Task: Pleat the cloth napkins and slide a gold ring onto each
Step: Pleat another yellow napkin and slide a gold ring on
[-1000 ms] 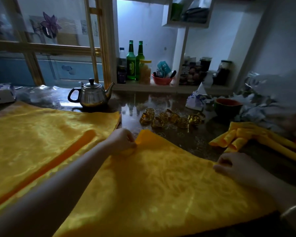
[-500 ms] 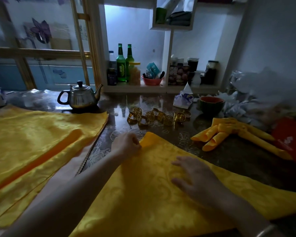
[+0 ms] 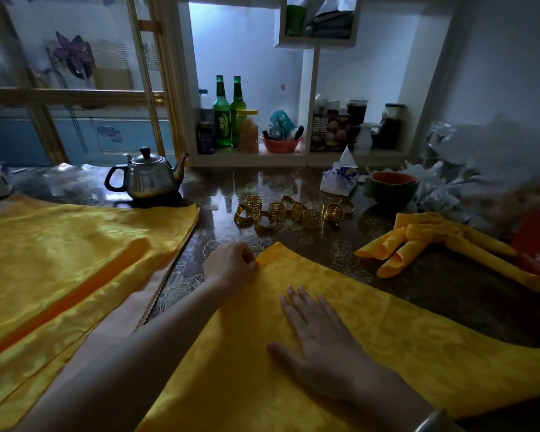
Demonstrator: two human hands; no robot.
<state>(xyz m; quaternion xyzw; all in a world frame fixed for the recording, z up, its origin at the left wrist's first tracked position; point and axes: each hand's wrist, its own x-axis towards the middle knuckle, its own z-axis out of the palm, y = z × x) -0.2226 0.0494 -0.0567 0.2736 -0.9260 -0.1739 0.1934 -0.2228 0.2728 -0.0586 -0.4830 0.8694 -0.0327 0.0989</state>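
A yellow cloth napkin [image 3: 402, 332] lies spread flat on the dark patterned table in front of me. My left hand [image 3: 231, 265] pinches its far corner with curled fingers. My right hand [image 3: 318, 335] lies flat on the middle of the napkin, fingers straight. Several gold rings [image 3: 293, 212] stand in a loose cluster beyond the napkin. A pleated yellow napkin [image 3: 418, 244] lies at the right. A stack of flat yellow napkins [image 3: 60, 260] covers the table's left side.
A steel teapot [image 3: 147, 177] stands behind the stack. A tissue pack [image 3: 340, 179], a dark bowl [image 3: 393, 188] and crumpled plastic [image 3: 480, 169] sit at the back right. Green bottles [image 3: 228, 113] and jars fill the shelf behind.
My right hand has left the napkin's right edge, moved to its middle and opened flat. My left hand has stayed on the far corner. The view has shifted a little.
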